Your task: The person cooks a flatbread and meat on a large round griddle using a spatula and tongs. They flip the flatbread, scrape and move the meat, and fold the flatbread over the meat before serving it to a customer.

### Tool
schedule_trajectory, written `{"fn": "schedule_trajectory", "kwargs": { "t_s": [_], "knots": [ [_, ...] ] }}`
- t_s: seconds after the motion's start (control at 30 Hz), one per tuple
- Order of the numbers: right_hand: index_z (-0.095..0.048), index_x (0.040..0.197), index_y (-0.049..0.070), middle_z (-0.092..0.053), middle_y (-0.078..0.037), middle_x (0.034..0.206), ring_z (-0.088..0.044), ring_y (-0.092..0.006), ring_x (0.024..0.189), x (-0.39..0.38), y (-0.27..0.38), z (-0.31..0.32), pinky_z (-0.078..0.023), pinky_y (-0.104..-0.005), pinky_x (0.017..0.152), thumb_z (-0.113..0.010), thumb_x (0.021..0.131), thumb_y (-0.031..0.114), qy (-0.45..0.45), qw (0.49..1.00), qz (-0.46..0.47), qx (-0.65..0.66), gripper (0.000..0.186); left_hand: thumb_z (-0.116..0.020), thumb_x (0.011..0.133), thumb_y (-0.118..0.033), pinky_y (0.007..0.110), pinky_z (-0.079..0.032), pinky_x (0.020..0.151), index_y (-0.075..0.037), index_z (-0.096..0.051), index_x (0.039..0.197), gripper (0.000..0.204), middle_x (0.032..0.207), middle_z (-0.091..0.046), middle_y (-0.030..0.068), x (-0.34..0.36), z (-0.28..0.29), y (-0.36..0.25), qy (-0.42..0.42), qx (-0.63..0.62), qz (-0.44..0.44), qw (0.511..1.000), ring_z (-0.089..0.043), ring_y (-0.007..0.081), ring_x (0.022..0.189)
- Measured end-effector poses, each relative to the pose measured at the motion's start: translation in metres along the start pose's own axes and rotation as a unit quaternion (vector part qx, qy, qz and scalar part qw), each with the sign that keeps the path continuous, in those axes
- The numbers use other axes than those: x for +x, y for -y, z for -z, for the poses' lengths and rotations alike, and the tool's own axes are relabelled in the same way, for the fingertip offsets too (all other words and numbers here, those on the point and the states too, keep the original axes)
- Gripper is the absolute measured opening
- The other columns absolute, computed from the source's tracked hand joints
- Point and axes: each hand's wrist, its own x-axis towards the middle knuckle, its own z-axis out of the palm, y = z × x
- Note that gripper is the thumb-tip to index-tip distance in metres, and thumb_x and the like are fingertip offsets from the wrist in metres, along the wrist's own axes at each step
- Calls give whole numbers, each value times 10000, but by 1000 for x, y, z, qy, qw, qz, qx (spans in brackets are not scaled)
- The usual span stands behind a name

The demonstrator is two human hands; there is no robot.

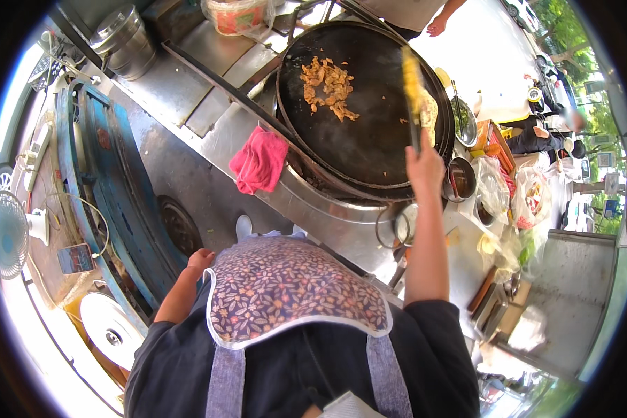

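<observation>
Scanning from the left, we locate a fan (pixel 8 233) with a pale base, then a dark rectangular device (pixel 75 258) with a cable attached. Below these, we note a white disc (pixel 108 327); to their right stands a blue metal frame (pixel 111 174). A lidded steel pot (pixel 129 52) sits at the upper-left end of the metal counter (pixel 177 94).

Our left hand (pixel 201 260) is lowered beside the apron (pixel 292 289), near the blue metal frame. We cannot tell whether its grip is apart, together or clamped on anything. Farther right, a pink cloth (pixel 259 160) lies just beside the large round black griddle (pixel 369 157). Browned food pieces (pixel 334 94) rest in a loose cluster on the griddle's upper-left area.

At the griddle's right side, our right hand (pixel 426 169) has its grip clamped around the dark handle of a tool (pixel 415 129). The tool points away from us over the griddle; its yellow upper part is blurred. Right of the griddle, we identify a container of dark liquid (pixel 460 178), a metal bowl (pixel 467 125) with green contents and, farthest right, a plastic bag (pixel 533 198).
</observation>
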Motion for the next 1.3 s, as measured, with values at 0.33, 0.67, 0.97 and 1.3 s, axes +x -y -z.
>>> {"fn": "schedule_trajectory", "kwargs": {
  "t_s": [0.33,0.67,0.97,1.3],
  "knots": [
    [-393,1426,150,-654,-154,875,-634,-334,819,-39,25,-18,-497,-447,742,-662,838,275,136,985,-11,103,658,-640,877,-355,360,-498,859,-42,-658,1117,396,1051,-687,157,39,11,-6,-2,-56,-54,997,-654,276,997],
    [-415,1426,201,-666,-136,765,-645,-341,748,-43,2,-21,-495,-425,730,-662,834,302,0,992,-74,107,650,-633,880,-368,366,-480,896,-44,-656,1116,402,1064,-683,162,39,17,-18,12,-49,-83,995,-646,298,1016],
    [-412,1433,227,-655,-139,800,-636,-298,768,-82,-7,-14,-489,-410,753,-643,854,261,36,992,-89,85,624,-626,878,-370,376,-482,894,-51,-671,1089,385,1054,-680,175,19,29,-10,16,44,-47,998,-641,310,1021],
    [-276,1470,37,-595,-107,736,-591,-258,692,-141,-16,-46,-461,-391,643,-634,869,270,15,987,-83,136,737,-625,881,-387,380,-492,874,-59,-671,1077,385,1037,-685,161,35,23,-31,12,-10,-105,994,-647,306,993]
  ]
}}
